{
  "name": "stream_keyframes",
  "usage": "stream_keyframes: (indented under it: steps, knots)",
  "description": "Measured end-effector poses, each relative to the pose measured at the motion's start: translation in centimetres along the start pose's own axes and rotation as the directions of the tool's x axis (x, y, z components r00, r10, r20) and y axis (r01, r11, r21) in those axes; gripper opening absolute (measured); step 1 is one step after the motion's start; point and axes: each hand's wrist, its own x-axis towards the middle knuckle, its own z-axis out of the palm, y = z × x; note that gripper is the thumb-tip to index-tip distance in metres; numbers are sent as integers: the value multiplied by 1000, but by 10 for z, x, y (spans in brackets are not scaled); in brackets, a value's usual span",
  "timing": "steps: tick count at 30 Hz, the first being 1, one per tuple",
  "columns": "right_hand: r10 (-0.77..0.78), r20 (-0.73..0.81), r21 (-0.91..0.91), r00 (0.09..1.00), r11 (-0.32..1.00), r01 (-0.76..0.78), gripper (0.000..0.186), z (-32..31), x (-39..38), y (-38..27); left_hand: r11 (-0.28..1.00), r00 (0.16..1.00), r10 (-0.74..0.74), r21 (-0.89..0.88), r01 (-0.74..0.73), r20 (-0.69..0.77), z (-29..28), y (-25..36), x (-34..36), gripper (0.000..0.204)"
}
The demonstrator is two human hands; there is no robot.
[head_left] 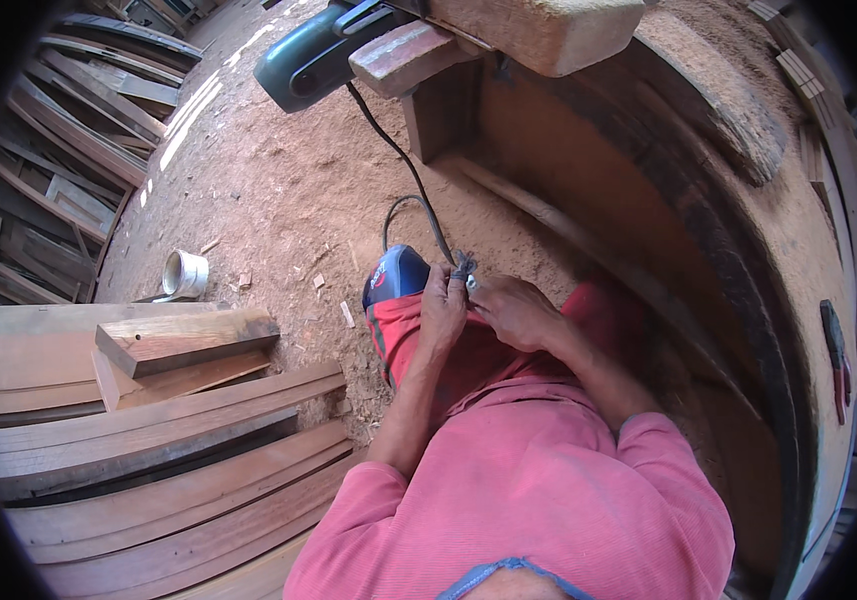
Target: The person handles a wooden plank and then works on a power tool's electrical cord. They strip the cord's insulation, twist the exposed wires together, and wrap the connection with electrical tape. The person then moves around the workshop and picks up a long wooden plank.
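Over my red-clad lap, my left hand (443,305) is closed on a black cord (398,150), just below a knotted bundle (463,263) of it. My right hand (514,314) pinches at a small pale piece (472,283) beside the knot, possibly a connector; its exact shape is hidden by my fingers. The cord runs up to a dark green power tool (300,62), lying beside wooden blocks (548,25) at the top of the view. A loop of cord curves over a dark blue object (396,280) at my knee.
Stacked boards (148,450) and a short plank (178,340) are at left, with a white can (186,273) on the dusty floor (268,190). More curved timber (78,160) lines the far left. A curved wooden workpiece (738,260) walls my right, with pliers (834,355) on it.
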Motion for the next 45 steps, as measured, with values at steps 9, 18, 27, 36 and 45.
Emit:
stream_keyframes:
  steps: [9, 18, 27, 36, 45]
  knots:
    - [-145, -38, 194, 989, 969, 150, 11, -50, 28, 6, 986, 800, -165, 83, 143, 577, -29, 45, -11, 15]
    - [-5, -161, 592, 987, 800, 101, 11, -25, 24, 37, 993, 720, -62, -33, 117, 691, -30, 64, -25, 19]
    - [176, -123, 503, 977, 860, -92, 12, -15, 0, 36, 963, 932, -90, -209, 172, 350, -21, 37, -13, 11]
    - [-10, -332, 79, 943, 996, 38, 13, 6, -20, -3, 971, 989, 118, 217, -96, -89, 4, 2, -8, 10]
    - [-43, -304, 157, 952, 983, 95, 6, -18, -3, 14, 983, 955, 43, 157, -92, 292, -4, 23, -17, 10]
